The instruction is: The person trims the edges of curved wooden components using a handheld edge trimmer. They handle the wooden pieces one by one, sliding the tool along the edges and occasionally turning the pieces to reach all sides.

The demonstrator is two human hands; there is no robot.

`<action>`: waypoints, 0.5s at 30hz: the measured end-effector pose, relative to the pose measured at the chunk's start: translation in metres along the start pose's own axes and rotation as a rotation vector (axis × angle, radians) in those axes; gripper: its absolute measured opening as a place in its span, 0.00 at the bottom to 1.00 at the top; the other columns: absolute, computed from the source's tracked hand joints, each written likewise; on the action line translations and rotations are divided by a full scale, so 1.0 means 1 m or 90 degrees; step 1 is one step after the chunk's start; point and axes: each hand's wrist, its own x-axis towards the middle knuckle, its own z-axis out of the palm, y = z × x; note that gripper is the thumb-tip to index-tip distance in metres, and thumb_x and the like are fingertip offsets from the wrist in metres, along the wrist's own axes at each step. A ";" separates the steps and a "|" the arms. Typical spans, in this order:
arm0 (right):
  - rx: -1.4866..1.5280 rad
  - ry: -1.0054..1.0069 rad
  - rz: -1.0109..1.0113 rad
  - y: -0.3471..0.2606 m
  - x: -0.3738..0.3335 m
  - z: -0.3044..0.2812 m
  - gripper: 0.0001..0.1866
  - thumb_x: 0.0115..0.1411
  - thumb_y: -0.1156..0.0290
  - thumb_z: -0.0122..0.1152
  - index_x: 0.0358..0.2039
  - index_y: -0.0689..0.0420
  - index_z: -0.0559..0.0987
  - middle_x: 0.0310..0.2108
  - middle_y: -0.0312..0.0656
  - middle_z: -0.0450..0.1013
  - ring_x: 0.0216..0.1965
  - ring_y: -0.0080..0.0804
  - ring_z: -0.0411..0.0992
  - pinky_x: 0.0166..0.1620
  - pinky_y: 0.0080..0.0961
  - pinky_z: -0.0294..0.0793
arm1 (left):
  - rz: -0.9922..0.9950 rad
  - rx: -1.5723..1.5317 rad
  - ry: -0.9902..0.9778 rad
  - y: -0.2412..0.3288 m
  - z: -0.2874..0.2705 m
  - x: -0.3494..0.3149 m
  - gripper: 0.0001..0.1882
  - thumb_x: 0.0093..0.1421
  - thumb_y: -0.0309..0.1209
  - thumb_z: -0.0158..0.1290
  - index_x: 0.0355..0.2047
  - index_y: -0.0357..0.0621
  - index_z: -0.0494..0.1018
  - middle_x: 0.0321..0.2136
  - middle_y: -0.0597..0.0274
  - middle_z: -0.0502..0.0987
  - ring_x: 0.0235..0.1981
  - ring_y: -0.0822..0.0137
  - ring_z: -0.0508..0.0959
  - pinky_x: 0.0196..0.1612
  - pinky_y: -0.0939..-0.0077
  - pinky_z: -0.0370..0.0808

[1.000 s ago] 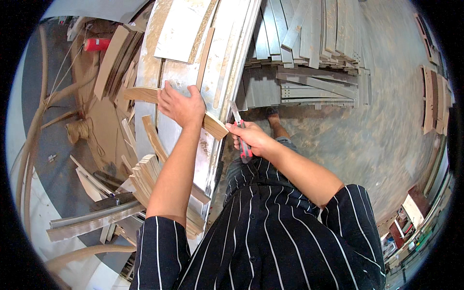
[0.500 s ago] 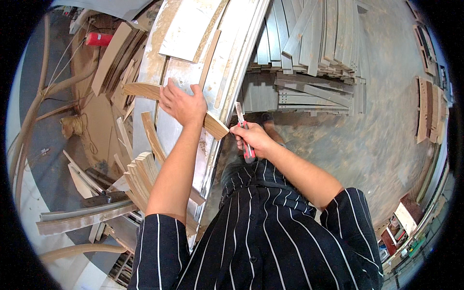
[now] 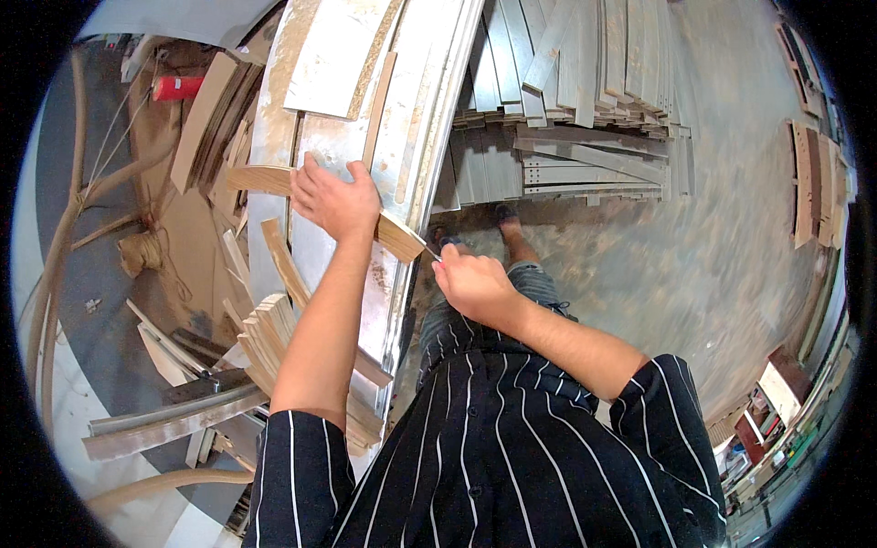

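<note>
Because the right hand (image 3: 480,290) is closed in a fist, its grip hidden, behind a thin knife blade (image 3: 433,256) at the end of the curved wooden slat (image 3: 400,242), I judge a slip could gouge the grain or skate toward the left hand (image 3: 336,203). That hand holds the slat, which runs under its palm, left of centre to mid-frame, across the metal table (image 3: 315,242).

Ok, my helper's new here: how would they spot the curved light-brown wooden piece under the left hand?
Find the long silvery metal table, then the bare left hand over it. The curved light-brown wooden piece runs beneath that hand, showing on both sides. Unlike the straight brown wooden strip beyond, it curves across the table.
</note>
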 end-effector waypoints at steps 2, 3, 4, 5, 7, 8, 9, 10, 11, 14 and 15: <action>0.008 -0.026 0.022 -0.002 0.002 -0.004 0.14 0.73 0.61 0.57 0.37 0.59 0.73 0.22 0.54 0.80 0.28 0.58 0.83 0.31 0.53 0.82 | 0.002 0.005 0.004 -0.002 0.002 0.000 0.41 0.64 0.48 0.58 0.72 0.36 0.63 0.70 0.37 0.67 0.76 0.41 0.58 0.78 0.39 0.47; 0.012 -0.039 0.032 -0.002 0.005 -0.005 0.14 0.73 0.60 0.57 0.37 0.59 0.73 0.23 0.55 0.80 0.29 0.58 0.83 0.33 0.53 0.83 | 0.003 0.003 0.005 -0.003 0.003 0.001 0.41 0.64 0.48 0.58 0.72 0.36 0.63 0.70 0.37 0.67 0.76 0.41 0.58 0.78 0.39 0.48; 0.078 -0.021 0.065 0.001 0.006 -0.001 0.14 0.73 0.60 0.57 0.39 0.59 0.74 0.26 0.54 0.81 0.31 0.58 0.83 0.35 0.52 0.83 | 0.004 0.001 0.005 -0.004 0.002 0.000 0.41 0.64 0.48 0.58 0.72 0.36 0.63 0.70 0.37 0.67 0.76 0.42 0.58 0.78 0.38 0.48; 0.144 -0.002 0.098 0.006 0.009 0.005 0.14 0.73 0.59 0.58 0.41 0.58 0.75 0.28 0.54 0.82 0.33 0.58 0.84 0.37 0.52 0.83 | 0.008 0.011 0.004 -0.005 0.003 0.000 0.41 0.65 0.48 0.58 0.72 0.36 0.64 0.70 0.37 0.67 0.76 0.42 0.58 0.77 0.38 0.49; 0.279 0.030 0.143 0.008 0.011 0.000 0.17 0.71 0.56 0.62 0.52 0.53 0.79 0.38 0.51 0.85 0.40 0.57 0.84 0.45 0.51 0.82 | 0.015 0.030 0.005 -0.005 0.003 0.000 0.41 0.65 0.48 0.58 0.71 0.37 0.64 0.70 0.37 0.67 0.76 0.42 0.59 0.77 0.38 0.50; 0.288 0.025 0.130 0.008 0.013 -0.004 0.18 0.70 0.56 0.63 0.53 0.52 0.80 0.39 0.51 0.85 0.40 0.57 0.84 0.45 0.51 0.83 | 0.020 0.032 0.009 -0.007 0.004 0.001 0.41 0.65 0.48 0.58 0.71 0.37 0.65 0.69 0.37 0.67 0.76 0.42 0.59 0.77 0.37 0.50; 0.297 0.020 0.117 0.009 0.015 -0.006 0.19 0.70 0.56 0.64 0.55 0.51 0.80 0.39 0.51 0.85 0.41 0.57 0.84 0.44 0.50 0.83 | 0.025 0.034 0.014 -0.009 0.006 0.001 0.40 0.65 0.48 0.58 0.71 0.37 0.65 0.69 0.37 0.68 0.76 0.42 0.59 0.76 0.37 0.50; 0.303 0.017 0.102 0.010 0.016 -0.008 0.20 0.69 0.55 0.66 0.56 0.50 0.81 0.40 0.50 0.85 0.41 0.57 0.84 0.44 0.50 0.83 | 0.030 0.033 0.020 -0.007 0.006 0.002 0.40 0.65 0.48 0.57 0.71 0.37 0.65 0.69 0.38 0.68 0.76 0.42 0.59 0.76 0.37 0.51; 0.286 0.016 0.103 0.009 0.016 -0.006 0.20 0.68 0.55 0.67 0.57 0.50 0.81 0.40 0.50 0.85 0.41 0.56 0.84 0.44 0.49 0.83 | 0.021 0.029 0.004 -0.005 0.004 0.002 0.41 0.65 0.47 0.57 0.71 0.36 0.64 0.69 0.37 0.67 0.76 0.42 0.58 0.77 0.38 0.49; 0.258 0.016 0.104 0.007 0.019 0.000 0.21 0.67 0.54 0.69 0.57 0.49 0.81 0.41 0.50 0.86 0.41 0.55 0.84 0.43 0.48 0.83 | 0.006 0.019 -0.026 -0.003 0.000 0.002 0.41 0.64 0.45 0.57 0.72 0.35 0.61 0.70 0.35 0.66 0.77 0.41 0.56 0.78 0.40 0.45; 0.266 0.018 0.105 0.008 0.020 0.001 0.22 0.67 0.54 0.69 0.57 0.49 0.81 0.41 0.50 0.86 0.41 0.55 0.84 0.43 0.48 0.83 | 0.011 0.016 -0.025 -0.003 0.001 0.003 0.41 0.64 0.45 0.57 0.72 0.35 0.61 0.70 0.34 0.66 0.77 0.41 0.56 0.78 0.40 0.45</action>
